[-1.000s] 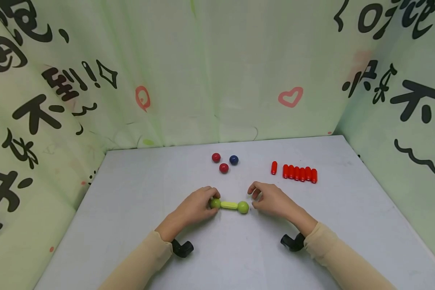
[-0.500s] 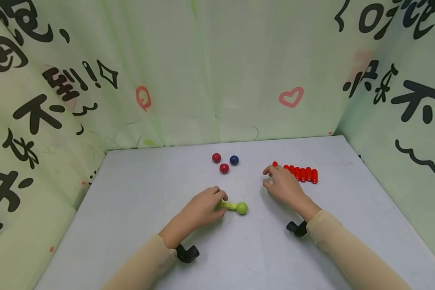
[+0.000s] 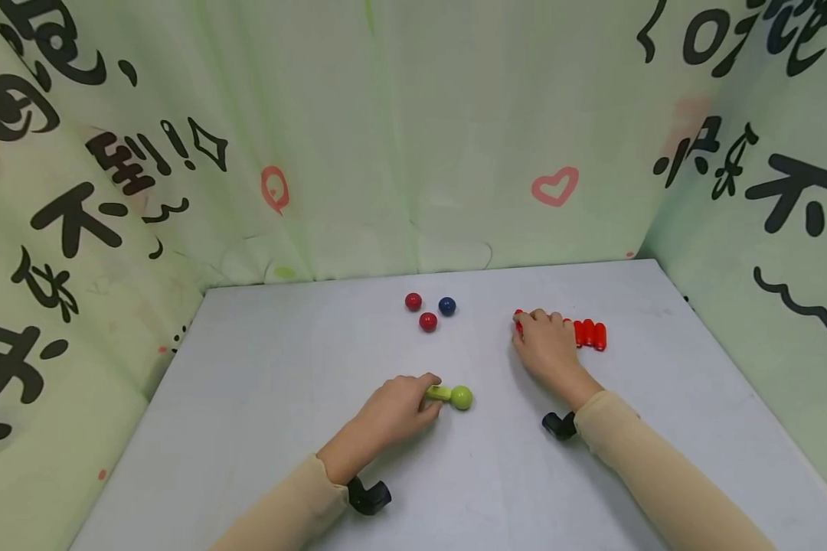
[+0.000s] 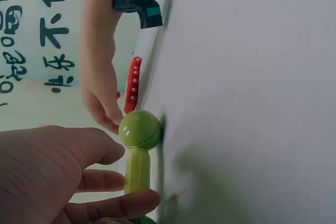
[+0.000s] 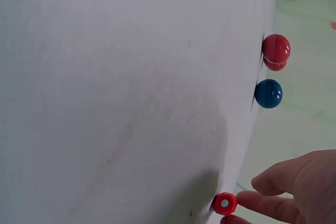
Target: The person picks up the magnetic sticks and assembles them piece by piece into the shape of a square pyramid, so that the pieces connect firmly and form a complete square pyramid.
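Writing on backdrop cloth (image 3: 413, 138) includes character "不".

bright even light, soft faint shadows; head view sharp (edges bowed), wrist views slightly blurred close up.

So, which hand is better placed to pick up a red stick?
The right hand: its fingers already touch the single red stick. The left hand is busy holding the green stick.
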Motion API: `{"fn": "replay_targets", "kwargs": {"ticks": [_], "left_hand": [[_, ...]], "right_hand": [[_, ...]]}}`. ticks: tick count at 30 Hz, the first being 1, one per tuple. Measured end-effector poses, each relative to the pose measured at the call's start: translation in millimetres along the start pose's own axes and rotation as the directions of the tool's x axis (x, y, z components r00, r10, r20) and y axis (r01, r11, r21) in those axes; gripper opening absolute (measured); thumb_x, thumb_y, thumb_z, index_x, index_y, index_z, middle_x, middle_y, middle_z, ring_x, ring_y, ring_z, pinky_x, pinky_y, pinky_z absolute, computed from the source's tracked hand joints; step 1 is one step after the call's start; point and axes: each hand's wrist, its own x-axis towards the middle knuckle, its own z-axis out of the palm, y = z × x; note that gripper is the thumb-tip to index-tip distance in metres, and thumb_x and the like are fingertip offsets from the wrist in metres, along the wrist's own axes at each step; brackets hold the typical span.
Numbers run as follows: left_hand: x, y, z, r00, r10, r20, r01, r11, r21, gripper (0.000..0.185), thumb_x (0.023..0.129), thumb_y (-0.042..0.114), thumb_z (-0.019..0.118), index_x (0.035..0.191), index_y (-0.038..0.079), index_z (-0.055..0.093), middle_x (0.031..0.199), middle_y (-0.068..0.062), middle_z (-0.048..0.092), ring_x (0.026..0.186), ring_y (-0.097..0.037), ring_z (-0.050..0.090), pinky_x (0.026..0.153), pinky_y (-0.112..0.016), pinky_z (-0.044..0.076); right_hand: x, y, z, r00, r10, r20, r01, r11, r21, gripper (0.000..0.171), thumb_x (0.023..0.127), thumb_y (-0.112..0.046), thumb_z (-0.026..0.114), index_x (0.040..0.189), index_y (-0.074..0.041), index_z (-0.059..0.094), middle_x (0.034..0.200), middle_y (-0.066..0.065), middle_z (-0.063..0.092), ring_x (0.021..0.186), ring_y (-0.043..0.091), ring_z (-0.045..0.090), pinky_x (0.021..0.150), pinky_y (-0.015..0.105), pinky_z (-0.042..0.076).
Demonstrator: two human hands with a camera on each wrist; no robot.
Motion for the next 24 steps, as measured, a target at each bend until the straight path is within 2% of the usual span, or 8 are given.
{"fn": "replay_targets", "kwargs": {"ticks": [5,10,13,16,20,24], "left_hand": [[-0.1,-2.5,1.9,1.0,0.005,-0.021,-0.005,1.0,0.009,0.03,0.098,0.026,0.07,0.124,0.012,0.07,0.075,0.007,0.056,0.066,-0.008,0.048,0.06,-0.021,0.041],[-1.0,-4.6,1.5,1.0,0.012,-0.022,-0.011,0.999,0.033,0.03,0.098,0.029,0.071,0.122,0.013,0.069,0.085,0.004,0.062,0.072,-0.01,0.051,0.066,-0.023,0.044],[-1.1,-7.1,1.7,1.0,0.014,-0.013,-0.013,0.999,0.032,0.032,0.097,0.032,0.072,0.123,0.013,0.068,0.093,0.0,0.065,0.079,-0.012,0.053,0.071,-0.026,0.046],[-0.6,-10.1,1.4,1.0,0.009,0.01,-0.009,1.0,0.012,0.034,0.097,0.033,0.072,0.125,0.014,0.068,0.103,-0.002,0.067,0.089,-0.016,0.056,0.078,-0.029,0.049],[0.6,-15.0,-0.2,0.999,-0.001,0.05,0.003,0.999,-0.049,0.038,0.095,0.034,0.074,0.128,0.017,0.067,0.116,-0.005,0.066,0.102,-0.019,0.058,0.088,-0.034,0.052],[1.0,-21.1,-1.8,0.998,0.007,0.069,0.0,0.995,-0.104,0.044,0.091,0.034,0.078,0.13,0.019,0.065,0.123,-0.009,0.061,0.108,-0.021,0.056,0.093,-0.039,0.052]], "right_hand": [[0.0,-2.7,0.7,0.999,-0.037,-0.012,0.037,0.998,0.045,0.025,0.096,-0.016,0.067,0.116,-0.001,0.069,0.119,0.023,0.066,0.106,0.046,0.056,0.086,0.054,0.046],[-0.1,-2.8,3.6,0.997,-0.079,-0.017,0.08,0.993,0.082,0.014,0.091,-0.01,0.073,0.1,-0.002,0.067,0.088,0.014,0.066,0.083,0.034,0.058,0.075,0.045,0.049],[0.8,-3.5,4.6,0.997,-0.071,0.015,0.068,0.989,0.128,0.015,0.089,-0.007,0.072,0.1,-0.002,0.063,0.08,0.011,0.062,0.073,0.028,0.056,0.069,0.04,0.05],[1.6,-5.4,4.6,0.997,-0.049,0.066,0.036,0.982,0.185,0.024,0.089,-0.004,0.07,0.111,0.0,0.062,0.088,0.014,0.065,0.075,0.026,0.059,0.069,0.038,0.054],[0.5,-8.7,3.5,0.991,-0.036,0.13,0.006,0.974,0.228,0.037,0.088,-0.003,0.068,0.125,0.003,0.064,0.108,0.02,0.066,0.087,0.028,0.062,0.078,0.042,0.058],[-2.4,-11.9,2.6,0.985,-0.047,0.166,0.004,0.968,0.25,0.032,0.089,-0.002,0.068,0.12,0.002,0.069,0.109,0.02,0.064,0.091,0.03,0.061,0.081,0.044,0.058]]}}
